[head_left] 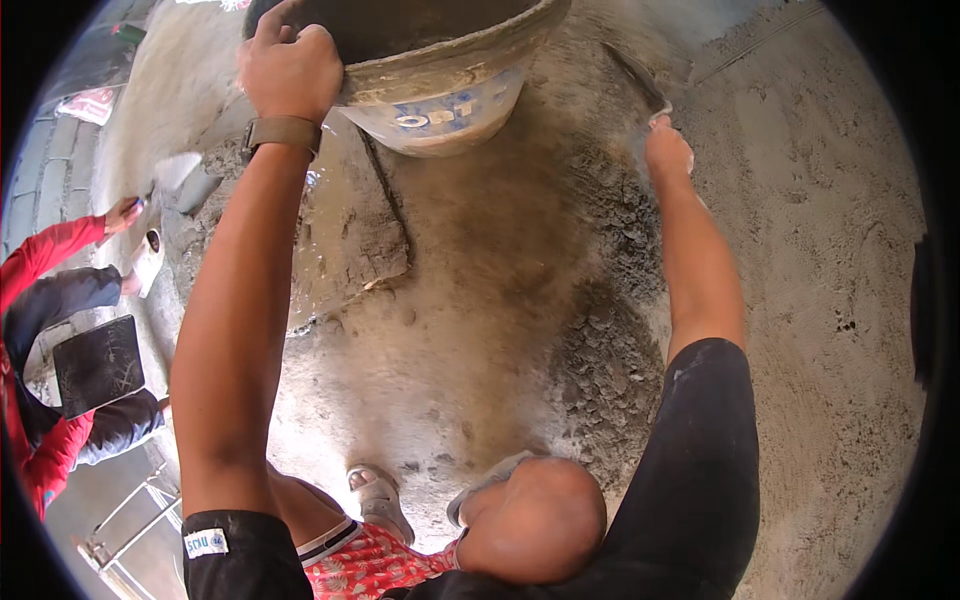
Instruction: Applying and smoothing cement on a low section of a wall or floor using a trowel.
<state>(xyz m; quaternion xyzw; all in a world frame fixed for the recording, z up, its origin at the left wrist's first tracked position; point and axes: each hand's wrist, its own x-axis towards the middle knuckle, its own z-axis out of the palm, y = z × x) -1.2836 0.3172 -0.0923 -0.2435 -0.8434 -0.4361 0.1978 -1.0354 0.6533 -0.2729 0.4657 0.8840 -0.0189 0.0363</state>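
Note:
My left hand [290, 75], with a watch on its wrist, grips the rim of a large whitish bucket [470, 125] at the top of the view. The bucket has a blue printed side and a rim crusted with grey mortar; its inside looks dark. On the right, my right hand [668, 155] is closed round the handle of a trowel [632, 72], whose narrow dark blade points away and left over the rough surface. Loose, crumbly grey mortar [620, 340] lies in a strip below the trowel, left of my right forearm.
Smoothed wet mortar [810, 250] covers the right side. A flat slab edge [360, 220] lies beneath the bucket's left. At the far left a person in a red sleeve [55, 255] holds a light-bladed tool [177, 170]. My sandalled foot [380, 500] stands on dusty ground.

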